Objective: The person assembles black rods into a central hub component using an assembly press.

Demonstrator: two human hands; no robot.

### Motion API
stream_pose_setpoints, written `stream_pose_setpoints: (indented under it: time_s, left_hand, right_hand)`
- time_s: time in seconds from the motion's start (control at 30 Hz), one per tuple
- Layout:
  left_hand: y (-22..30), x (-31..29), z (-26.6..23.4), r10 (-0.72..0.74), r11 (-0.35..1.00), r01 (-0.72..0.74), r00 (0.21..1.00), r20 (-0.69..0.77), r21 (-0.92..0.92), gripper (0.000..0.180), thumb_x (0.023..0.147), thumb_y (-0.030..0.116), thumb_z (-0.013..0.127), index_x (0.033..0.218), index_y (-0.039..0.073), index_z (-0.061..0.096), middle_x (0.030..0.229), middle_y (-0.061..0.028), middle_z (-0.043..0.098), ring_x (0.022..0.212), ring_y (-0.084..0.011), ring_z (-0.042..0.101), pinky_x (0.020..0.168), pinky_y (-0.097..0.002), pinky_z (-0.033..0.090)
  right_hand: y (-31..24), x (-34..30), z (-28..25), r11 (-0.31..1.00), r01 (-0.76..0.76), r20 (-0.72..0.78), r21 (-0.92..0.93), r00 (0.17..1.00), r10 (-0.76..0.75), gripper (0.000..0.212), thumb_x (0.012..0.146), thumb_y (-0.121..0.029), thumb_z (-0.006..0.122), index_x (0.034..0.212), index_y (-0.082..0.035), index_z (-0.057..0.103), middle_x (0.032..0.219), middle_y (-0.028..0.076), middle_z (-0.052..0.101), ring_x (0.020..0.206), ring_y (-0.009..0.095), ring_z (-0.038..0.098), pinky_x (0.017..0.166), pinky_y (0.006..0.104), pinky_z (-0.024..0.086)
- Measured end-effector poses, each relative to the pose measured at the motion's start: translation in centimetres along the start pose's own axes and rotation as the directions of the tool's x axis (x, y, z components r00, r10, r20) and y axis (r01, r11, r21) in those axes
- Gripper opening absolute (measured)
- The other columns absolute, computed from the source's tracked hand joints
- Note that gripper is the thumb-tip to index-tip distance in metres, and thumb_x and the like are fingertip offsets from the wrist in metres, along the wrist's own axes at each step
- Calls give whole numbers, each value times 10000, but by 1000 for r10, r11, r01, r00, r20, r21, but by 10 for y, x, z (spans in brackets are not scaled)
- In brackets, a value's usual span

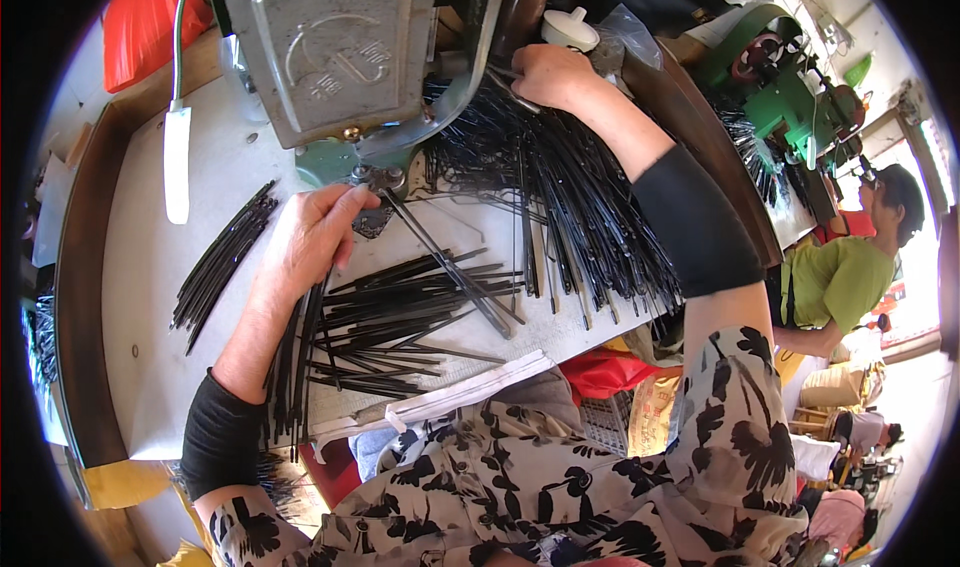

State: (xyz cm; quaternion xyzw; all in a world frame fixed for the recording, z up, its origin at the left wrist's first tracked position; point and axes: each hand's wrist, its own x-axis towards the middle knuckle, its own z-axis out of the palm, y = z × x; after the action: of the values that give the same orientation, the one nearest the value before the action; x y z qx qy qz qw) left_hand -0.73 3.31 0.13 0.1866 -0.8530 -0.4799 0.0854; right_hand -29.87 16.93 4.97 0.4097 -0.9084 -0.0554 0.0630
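My left hand (318,229) is closed, thumb and forefinger pinched at the small metal work point (380,182) under the grey press machine (335,52). A bundle of thin black rods (298,367) hangs down from under this hand toward me. Two longer rods (450,265) slant from the work point across the loose rods (400,307) lying on the table. My right hand (555,77) is closed at a metal lever (515,89) beside the machine, above a big heap of black rods (590,207). Its fingertips are partly hidden.
A small sheaf of black rods (226,262) lies on the white tabletop (150,297), left of my arm. Raised brown edging (85,297) borders the table. A white lidded pot (570,30) stands behind my right hand. At right are a green machine (785,107) and a seated person (835,277).
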Motion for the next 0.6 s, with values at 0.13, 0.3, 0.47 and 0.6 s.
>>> stream_pose_setpoints:
  time_s: [0.13,0.3,0.47,0.6]
  left_hand:
    - [1,-3,-3,-53,998,52,998,40,40,437,962,348,420,916,-3,677,435,-13,483,401,-78,438,444,-260,374]
    - [0,-2,-1,-55,998,54,997,52,16,443,964,341,410,918,-8,678,445,-12,494,398,-75,436,429,-253,367]
    - [2,-1,1,-56,997,58,998,28,-49,448,965,343,409,929,-11,682,451,-11,508,388,-71,429,408,-246,356]
    - [-2,0,2,-61,996,60,998,-15,-61,430,963,330,424,940,-12,684,446,-9,507,385,-64,422,408,-241,356]
  right_hand:
    - [-7,25,19,1000,-18,140,-1,990,18,339,751,-220,596,1036,-47,658,1046,168,654,1017,324,615,829,410,496]
    - [5,38,25,967,-130,388,220,921,35,399,734,-317,608,993,-20,674,1006,182,662,969,335,632,812,401,499]
    - [14,44,53,939,-90,107,332,993,57,419,735,-388,606,812,16,687,800,188,673,775,328,654,713,389,504]
    - [17,38,45,858,-19,-32,514,999,41,478,755,-434,616,741,40,665,710,177,657,626,297,633,622,388,493]
